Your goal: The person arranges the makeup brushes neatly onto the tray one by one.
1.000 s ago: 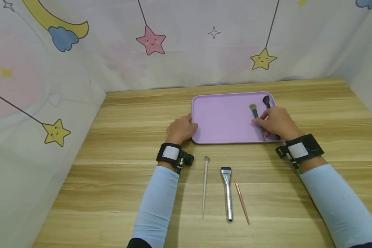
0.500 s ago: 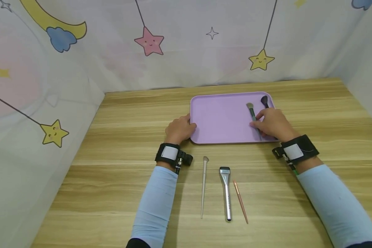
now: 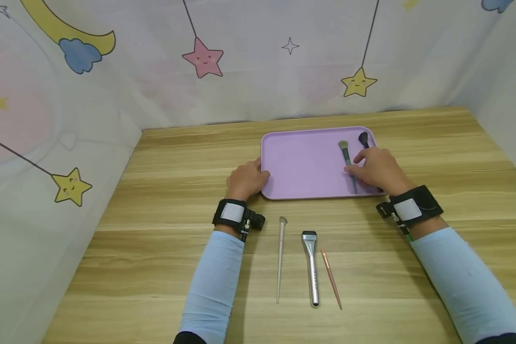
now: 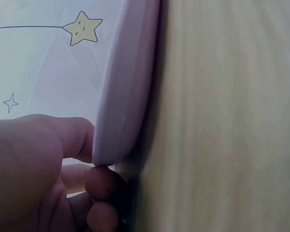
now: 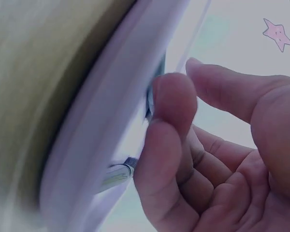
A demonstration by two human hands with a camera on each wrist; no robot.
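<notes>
My left hand [image 3: 246, 180] grips the near left corner of a purple tray [image 3: 303, 162], thumb over the rim and fingers outside it, as the left wrist view also shows. At the tray's right end lies a green makeup brush [image 3: 344, 152], bristles pointing away. My right hand [image 3: 378, 169] hovers over that brush, its thumb across the handle. In the right wrist view the right thumb [image 5: 222, 87] stands apart from the loosely bent fingers, with nothing pinched between. A black makeup brush [image 3: 363, 139] lies farther right on the tray, mostly hidden beneath the right hand.
Three more brushes lie on the wooden table [image 3: 163, 229] in front of the tray: a thin pale brush [image 3: 280, 258], a wide silver brush [image 3: 312, 267] and a slim copper brush [image 3: 332, 279]. A star-printed cloth wall [image 3: 249, 95] stands behind the table.
The green brush has moved left and come to lie fully within the tray. My right thumb and index finger have parted from it. My left hand keeps its hold on the tray.
</notes>
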